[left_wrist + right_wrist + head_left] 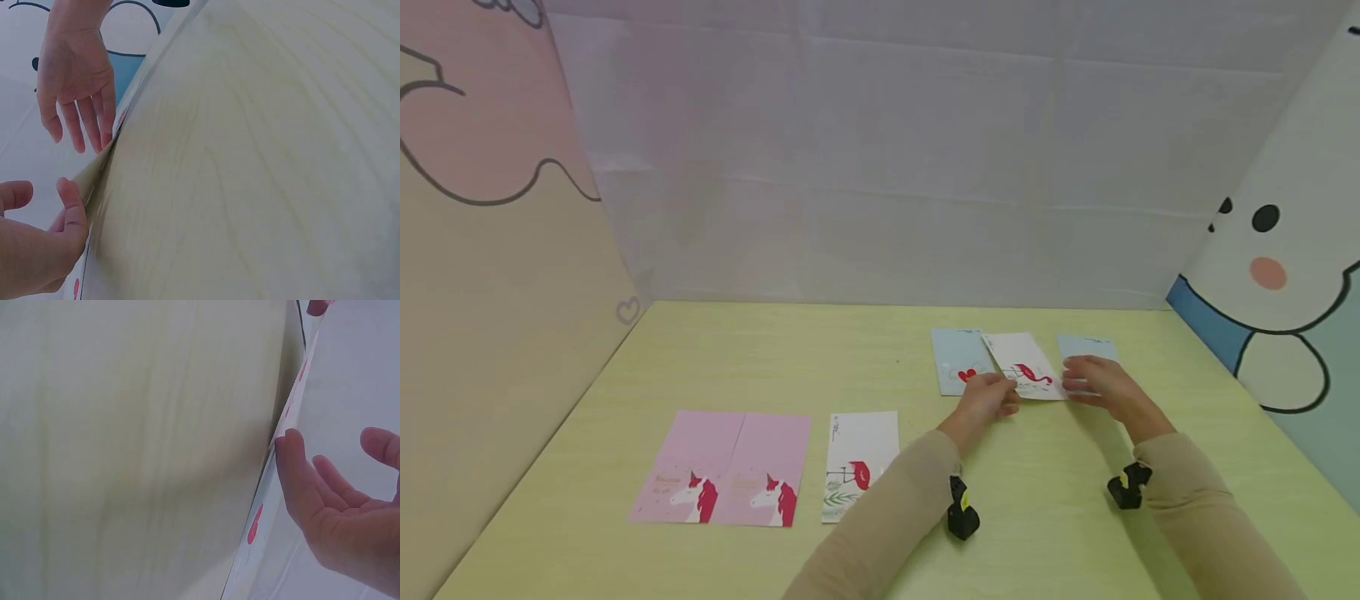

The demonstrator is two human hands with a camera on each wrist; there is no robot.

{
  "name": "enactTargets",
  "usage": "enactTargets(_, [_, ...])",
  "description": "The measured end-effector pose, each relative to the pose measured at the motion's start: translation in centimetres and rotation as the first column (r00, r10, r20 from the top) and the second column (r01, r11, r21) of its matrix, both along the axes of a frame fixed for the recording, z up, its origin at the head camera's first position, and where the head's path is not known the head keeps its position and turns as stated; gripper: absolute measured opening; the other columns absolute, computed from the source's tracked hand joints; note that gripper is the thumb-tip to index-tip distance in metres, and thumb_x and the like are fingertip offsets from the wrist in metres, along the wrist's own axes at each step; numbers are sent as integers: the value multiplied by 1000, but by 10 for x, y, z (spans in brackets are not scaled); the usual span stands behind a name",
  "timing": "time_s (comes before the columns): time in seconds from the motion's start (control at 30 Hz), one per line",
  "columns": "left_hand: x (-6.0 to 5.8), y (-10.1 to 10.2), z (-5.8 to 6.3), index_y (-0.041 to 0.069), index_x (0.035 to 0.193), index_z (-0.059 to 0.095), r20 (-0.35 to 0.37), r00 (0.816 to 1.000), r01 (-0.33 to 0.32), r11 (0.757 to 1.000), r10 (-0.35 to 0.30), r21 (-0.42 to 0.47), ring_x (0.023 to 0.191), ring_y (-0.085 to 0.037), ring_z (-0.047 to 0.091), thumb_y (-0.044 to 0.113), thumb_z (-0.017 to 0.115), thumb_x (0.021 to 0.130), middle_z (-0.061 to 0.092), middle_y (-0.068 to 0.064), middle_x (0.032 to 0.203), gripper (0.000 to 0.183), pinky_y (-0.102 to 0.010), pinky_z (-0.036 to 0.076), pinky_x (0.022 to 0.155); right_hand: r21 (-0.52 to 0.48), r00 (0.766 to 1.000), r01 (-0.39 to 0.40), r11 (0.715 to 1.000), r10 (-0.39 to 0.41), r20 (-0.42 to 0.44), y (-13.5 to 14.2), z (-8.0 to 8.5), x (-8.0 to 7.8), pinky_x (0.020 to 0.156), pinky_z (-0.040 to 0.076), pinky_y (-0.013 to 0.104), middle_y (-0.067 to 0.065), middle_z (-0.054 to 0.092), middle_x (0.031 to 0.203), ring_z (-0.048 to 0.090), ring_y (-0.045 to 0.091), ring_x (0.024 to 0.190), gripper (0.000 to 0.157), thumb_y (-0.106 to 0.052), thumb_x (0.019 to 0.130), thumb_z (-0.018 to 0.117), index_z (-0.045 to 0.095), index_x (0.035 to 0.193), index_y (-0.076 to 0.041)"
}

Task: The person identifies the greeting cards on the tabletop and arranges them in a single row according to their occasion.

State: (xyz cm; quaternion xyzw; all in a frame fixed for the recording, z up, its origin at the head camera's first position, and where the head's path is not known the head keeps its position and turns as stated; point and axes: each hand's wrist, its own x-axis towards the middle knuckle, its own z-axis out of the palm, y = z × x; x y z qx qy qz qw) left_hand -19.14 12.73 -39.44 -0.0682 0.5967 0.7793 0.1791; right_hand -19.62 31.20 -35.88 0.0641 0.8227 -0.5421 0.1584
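My left hand (983,403) is at the lower left corner of a white flamingo card (1024,367), holding it there with curled fingers. The card is tilted, its left part raised, as its underside in the left wrist view shows. It overlaps a light blue card with red hearts (957,354). At the card's right edge is my right hand (1102,385), fingers spread and loosely extended; in the right wrist view its fingertips (292,439) are right at the card's edge. Another light blue card (1087,345) is partly hidden behind that hand.
Two pink unicorn cards (688,458) (769,462) lie side by side at the front left. Another white flamingo card (862,442) lies beside them, partly covered by my left sleeve. Printed panels (497,292) and a pale back wall (880,167) border the wooden table (775,358).
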Motion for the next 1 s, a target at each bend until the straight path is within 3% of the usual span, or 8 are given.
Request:
enactTargets(0.27, [-3,2,-8,-4,102,61,-50,999,-9,997,5,-82,63,-16,61,7,57,85,63,-9,70,20,-25,50,55,2,1000,-19,1000,19,-12,-4,-1,2,79,47,31,34,37,121,56,19,93,60,-28,93,39,20,129,16])
enactTargets(0.43, [-3,2,-11,-4,94,62,-79,996,-43,994,35,-102,56,-15,60,1,58,82,62,-11,65,14,-24,50,50,2,1000,-21,1000,21,-18,-6,-2,2,78,47,31,29,42,116,57,16,89,57,-26,93,40,23,127,16])
enactTargets(0.57, [-1,0,-11,-5,98,61,-106,994,-51,993,39,-107,50,-14,58,-6,59,78,62,-14,63,20,-23,50,48,22,1000,-24,999,25,-19,-8,0,2,76,48,30,23,49,110,58,15,87,56,-26,93,41,25,127,16])
enactTargets(0.87, [9,-1,0,0,105,60,-107,994,11,990,-27,-144,51,-15,59,-5,59,77,62,-11,61,28,-25,50,50,106,998,4,994,3,-61,-5,0,2,73,49,28,21,51,110,56,14,82,56,-22,90,50,31,128,14])
enactTargets(1.0, [13,-5,7,2,113,57,-116,992,36,986,-55,-161,53,-18,60,-6,60,77,61,-9,62,37,-29,52,54,117,995,71,991,-63,-73,3,-9,-5,69,50,26,18,50,108,55,14,78,52,-24,88,53,39,126,8])
